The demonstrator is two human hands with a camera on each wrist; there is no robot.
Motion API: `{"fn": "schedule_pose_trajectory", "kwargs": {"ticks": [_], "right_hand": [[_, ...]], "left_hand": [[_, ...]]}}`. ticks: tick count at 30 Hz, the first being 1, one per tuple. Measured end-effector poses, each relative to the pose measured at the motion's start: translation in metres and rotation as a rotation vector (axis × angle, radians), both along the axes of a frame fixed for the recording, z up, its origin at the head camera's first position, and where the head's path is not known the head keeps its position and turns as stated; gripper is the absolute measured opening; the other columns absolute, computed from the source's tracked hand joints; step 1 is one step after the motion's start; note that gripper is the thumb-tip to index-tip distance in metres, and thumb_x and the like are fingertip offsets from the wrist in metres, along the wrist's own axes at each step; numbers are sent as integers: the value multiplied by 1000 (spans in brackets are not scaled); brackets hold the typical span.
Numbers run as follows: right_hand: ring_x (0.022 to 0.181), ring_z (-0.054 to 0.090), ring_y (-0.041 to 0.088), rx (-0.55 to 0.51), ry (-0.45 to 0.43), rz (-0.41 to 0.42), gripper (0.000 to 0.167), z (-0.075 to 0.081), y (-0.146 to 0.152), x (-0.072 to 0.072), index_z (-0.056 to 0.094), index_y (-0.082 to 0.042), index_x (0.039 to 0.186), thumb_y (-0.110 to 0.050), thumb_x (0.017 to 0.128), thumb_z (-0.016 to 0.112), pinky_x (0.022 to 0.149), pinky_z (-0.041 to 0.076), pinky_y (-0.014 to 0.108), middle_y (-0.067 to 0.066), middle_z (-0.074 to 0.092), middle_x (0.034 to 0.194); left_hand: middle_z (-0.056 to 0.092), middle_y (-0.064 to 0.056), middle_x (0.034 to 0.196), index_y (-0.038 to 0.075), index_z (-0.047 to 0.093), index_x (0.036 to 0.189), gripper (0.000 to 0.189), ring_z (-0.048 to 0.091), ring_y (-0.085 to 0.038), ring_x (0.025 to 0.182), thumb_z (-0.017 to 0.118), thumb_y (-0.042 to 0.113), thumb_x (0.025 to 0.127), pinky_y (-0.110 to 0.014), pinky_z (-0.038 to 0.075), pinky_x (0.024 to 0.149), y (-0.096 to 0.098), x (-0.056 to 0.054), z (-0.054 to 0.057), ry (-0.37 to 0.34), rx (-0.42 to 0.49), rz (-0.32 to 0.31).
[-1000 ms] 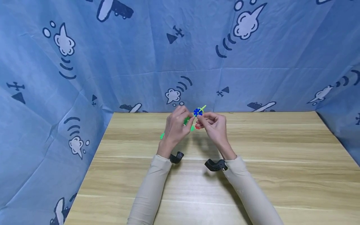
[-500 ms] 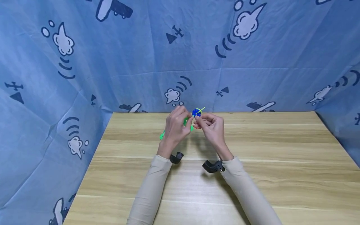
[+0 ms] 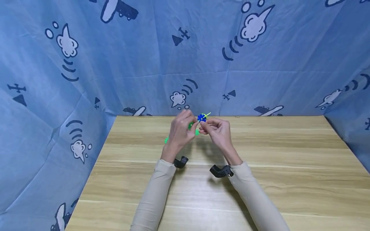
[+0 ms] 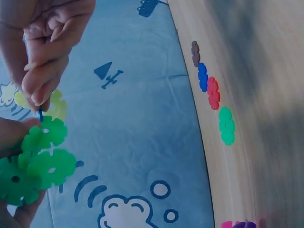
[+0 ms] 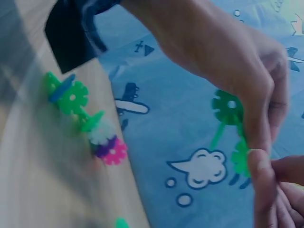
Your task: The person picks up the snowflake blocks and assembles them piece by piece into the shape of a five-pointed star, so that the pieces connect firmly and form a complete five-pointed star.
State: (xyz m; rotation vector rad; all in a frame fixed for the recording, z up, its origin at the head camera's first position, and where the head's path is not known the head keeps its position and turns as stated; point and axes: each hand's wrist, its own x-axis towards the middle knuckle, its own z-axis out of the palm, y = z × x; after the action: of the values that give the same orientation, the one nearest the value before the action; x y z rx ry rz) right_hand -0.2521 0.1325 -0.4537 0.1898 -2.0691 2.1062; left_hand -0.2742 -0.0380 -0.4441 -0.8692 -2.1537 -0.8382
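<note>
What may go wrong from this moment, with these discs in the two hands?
The right hand pinches the blue disc with fingertips, so it might slip out. The linked green discs in the left hand could twist loose under pressing. The red disc lies near the edge of the table; a bump may push it over.

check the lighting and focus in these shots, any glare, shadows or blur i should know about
Head view: mostly crisp, pale glare on the table, a dark shadow beside the right sleeve; left wrist view: dimmer, broad soft-edged shadows on the table, the joined green discs fairly clear; right wrist view: soft and hazy, wood grain smeared.
</note>
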Motion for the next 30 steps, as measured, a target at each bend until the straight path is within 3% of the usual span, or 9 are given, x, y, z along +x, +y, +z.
{"fn": "schedule_pose_trajectory", "kwargs": {"ticks": [2, 6, 10, 12, 14, 18, 22, 30], "right_hand": [[64, 76, 8, 45, -14, 10, 28, 3, 2, 0, 73, 15, 101, -12, 96, 76, 66, 65, 32, 6, 80, 76], [62, 77, 15, 157, -13, 29, 31, 12, 9, 2, 78, 8, 100, -23, 95, 79, 64, 65, 36, 22, 79, 87], [54, 68, 12, 229, 6, -14, 32, 20, 17, 6, 77, 1, 95, -30, 94, 79, 54, 60, 30, 8, 77, 79], [60, 66, 14, 253, 21, -54, 33, 19, 21, 5, 74, -3, 98, -36, 95, 78, 51, 57, 27, 1, 72, 82], [71, 64, 14, 266, 49, -74, 32, 18, 24, 4, 72, -5, 108, -35, 97, 75, 57, 54, 24, -2, 67, 88], [75, 54, 12, 302, 115, -30, 29, 11, 29, -3, 73, -8, 121, -28, 100, 72, 62, 46, 23, 0, 63, 96], [63, 42, 7, 307, 144, 16, 21, 9, 30, -5, 77, -5, 114, -20, 99, 72, 57, 35, 21, -3, 61, 90], [69, 47, 9, 274, 106, 34, 20, 6, 30, -7, 77, -3, 110, -19, 100, 72, 59, 37, 20, -8, 65, 89]], "left_hand": [[63, -4, 81, 4, 76, 84, 4, 57, -19, 79, 78, 2, 87, -29, 50, 68, -2, 0, 0, -39, 23, 2], [64, -5, 81, 3, 78, 84, 5, 59, -21, 81, 79, 6, 88, -34, 55, 80, -5, -1, 2, -114, 72, -8], [66, -4, 84, 4, 78, 85, 6, 60, -21, 85, 79, 7, 90, -36, 55, 87, -8, -2, 4, -155, 85, -29], [66, -5, 84, 4, 78, 86, 5, 59, -20, 85, 79, 7, 90, -35, 55, 86, -9, -1, 5, -167, 88, -39], [66, -5, 84, 5, 78, 86, 5, 59, -20, 86, 79, 8, 90, -34, 55, 84, -9, -1, 5, -183, 89, -48], [66, -4, 84, 5, 79, 88, 4, 58, -19, 86, 79, 9, 90, -34, 53, 81, -9, -1, 3, -217, 75, -68], [66, -4, 83, 5, 78, 87, 5, 59, -19, 85, 79, 9, 90, -36, 53, 89, -8, -1, 2, -227, 79, -103], [65, -5, 83, 3, 77, 85, 4, 59, -27, 88, 78, 4, 89, -33, 50, 81, -4, 1, 1, -243, 109, -97]]}}
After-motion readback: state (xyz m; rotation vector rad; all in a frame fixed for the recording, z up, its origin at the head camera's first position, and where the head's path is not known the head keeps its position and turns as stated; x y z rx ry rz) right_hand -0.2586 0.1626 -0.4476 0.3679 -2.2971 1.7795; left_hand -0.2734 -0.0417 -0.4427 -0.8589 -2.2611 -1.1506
